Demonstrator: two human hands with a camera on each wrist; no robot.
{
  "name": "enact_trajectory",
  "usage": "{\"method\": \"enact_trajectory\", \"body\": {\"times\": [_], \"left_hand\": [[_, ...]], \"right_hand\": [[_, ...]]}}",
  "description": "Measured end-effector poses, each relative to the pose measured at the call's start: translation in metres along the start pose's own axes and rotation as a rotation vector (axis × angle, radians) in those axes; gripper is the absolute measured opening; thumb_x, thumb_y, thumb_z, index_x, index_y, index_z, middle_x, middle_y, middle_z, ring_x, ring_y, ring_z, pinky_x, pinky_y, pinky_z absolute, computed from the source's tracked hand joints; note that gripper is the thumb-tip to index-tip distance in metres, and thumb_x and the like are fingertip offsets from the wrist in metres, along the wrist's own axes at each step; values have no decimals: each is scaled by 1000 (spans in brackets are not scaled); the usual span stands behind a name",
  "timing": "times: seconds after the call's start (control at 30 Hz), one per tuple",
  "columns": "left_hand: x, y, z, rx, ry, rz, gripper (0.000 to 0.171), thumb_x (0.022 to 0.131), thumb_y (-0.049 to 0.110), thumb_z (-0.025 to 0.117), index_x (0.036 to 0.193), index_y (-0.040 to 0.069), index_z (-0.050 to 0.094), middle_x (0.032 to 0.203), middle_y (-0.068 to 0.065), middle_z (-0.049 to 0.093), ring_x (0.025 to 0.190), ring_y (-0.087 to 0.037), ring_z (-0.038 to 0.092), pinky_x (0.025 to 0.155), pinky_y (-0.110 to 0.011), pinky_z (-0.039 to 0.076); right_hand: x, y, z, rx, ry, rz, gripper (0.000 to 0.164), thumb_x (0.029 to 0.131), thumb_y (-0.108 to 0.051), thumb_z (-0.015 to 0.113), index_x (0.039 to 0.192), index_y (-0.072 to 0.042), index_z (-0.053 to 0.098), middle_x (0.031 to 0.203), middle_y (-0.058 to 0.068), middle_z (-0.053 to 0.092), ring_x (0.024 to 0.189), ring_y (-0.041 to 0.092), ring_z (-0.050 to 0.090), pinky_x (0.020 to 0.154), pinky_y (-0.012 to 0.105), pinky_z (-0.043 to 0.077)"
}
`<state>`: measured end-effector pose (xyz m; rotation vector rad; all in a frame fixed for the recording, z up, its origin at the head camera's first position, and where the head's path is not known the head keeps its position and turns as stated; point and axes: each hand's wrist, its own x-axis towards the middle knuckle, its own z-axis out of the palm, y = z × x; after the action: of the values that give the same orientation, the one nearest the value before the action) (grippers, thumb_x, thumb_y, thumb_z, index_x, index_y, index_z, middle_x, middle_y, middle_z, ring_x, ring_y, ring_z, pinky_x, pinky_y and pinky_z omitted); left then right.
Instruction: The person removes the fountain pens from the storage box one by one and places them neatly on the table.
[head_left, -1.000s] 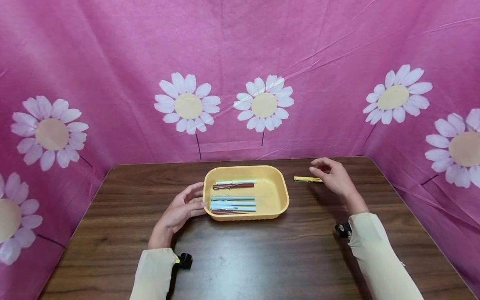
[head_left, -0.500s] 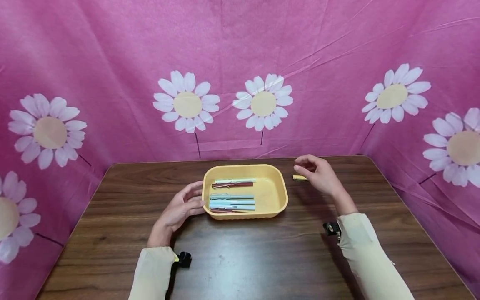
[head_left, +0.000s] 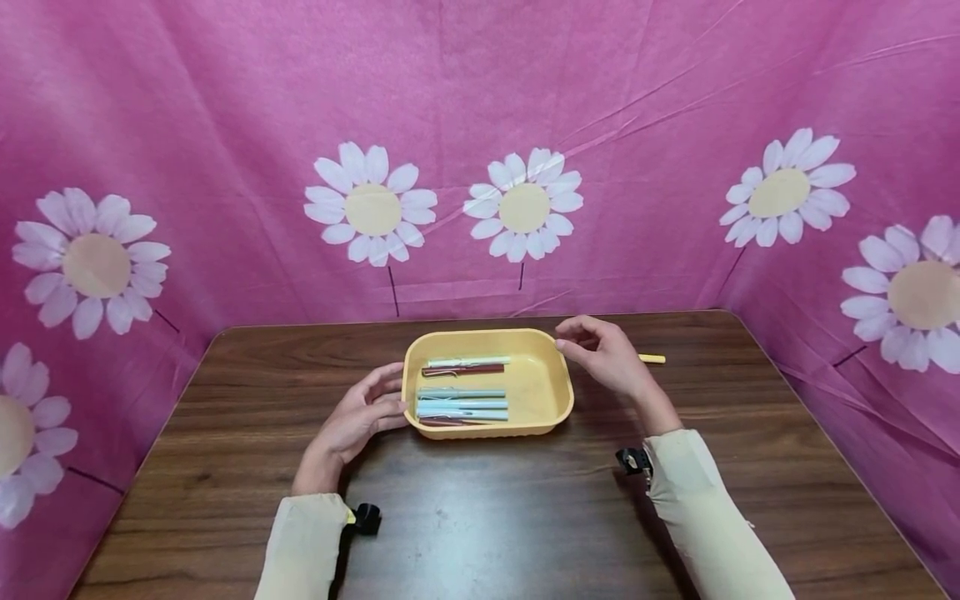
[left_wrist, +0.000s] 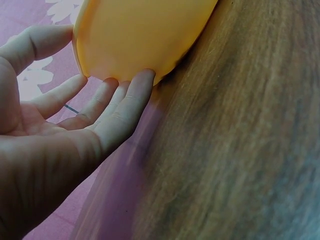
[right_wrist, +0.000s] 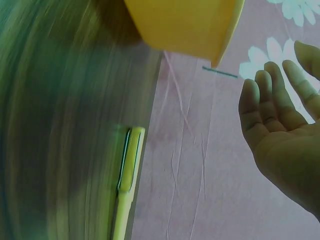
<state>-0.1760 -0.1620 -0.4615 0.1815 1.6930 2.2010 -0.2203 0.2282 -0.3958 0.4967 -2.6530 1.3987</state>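
Note:
A yellow plastic tray (head_left: 538, 425) sits on the wooden table with several pens (head_left: 463, 404) inside, pale green, dark red and light blue. At its left end, my left hand (head_left: 358, 417) rests its fingertips on the outer wall; the left wrist view shows the thumb at the rim and the fingers (left_wrist: 142, 87) loosely extended. My right hand (head_left: 609, 358) is raised close to the tray's right rim, fingers slightly bent, nothing between them. A yellow pen (head_left: 652, 358) lies on the table behind that hand, partly hidden in the head view; its clip shows in the right wrist view.
The dark wooden table (head_left: 465, 517) ends at a pink cloth backdrop (head_left: 480, 75) with white daisies behind and on both sides. A black wrist camera (head_left: 633, 461) hangs below the right sleeve, another one below the left sleeve (head_left: 303, 533).
My right hand has moved left, from over the yellow pen to the tray's right rim, leaving the pen on the table. My left hand has stayed at the tray's left end.

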Motion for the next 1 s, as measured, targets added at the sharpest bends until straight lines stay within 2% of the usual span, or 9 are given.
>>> {"method": "enact_trajectory", "body": {"times": [0.3, 0.67, 1.0], "left_hand": [[0, -1, 0, -7, -11, 5, 71, 92, -12, 57, 155, -4, 26, 145, -36, 33, 104, -23, 66, 90, -41, 59], [-2, -1, -1, -6, -12, 2, 72, 91, -13, 57, 155, -4, 25, 145, -36, 33, 106, -24, 65, 90, -41, 59], [-2, 2, 0, -6, -20, 11, 72, 91, -13, 57, 155, -4, 26, 145, -36, 33, 110, -25, 64, 90, -40, 59]], "right_hand": [[3, -9, 23, 68, -46, 17, 17, 94, -10, 72, 109, -2, 70, 101, 10, 70, 90, 23, 61, 81, 38, 51], [9, -9, 48, 144, -112, -21, 26, 93, -10, 74, 112, 6, 67, 107, 17, 70, 94, 29, 64, 86, 47, 54], [11, -9, 66, 142, -146, -10, 28, 89, -9, 77, 111, 7, 69, 110, 24, 67, 97, 27, 64, 86, 41, 56]]}}
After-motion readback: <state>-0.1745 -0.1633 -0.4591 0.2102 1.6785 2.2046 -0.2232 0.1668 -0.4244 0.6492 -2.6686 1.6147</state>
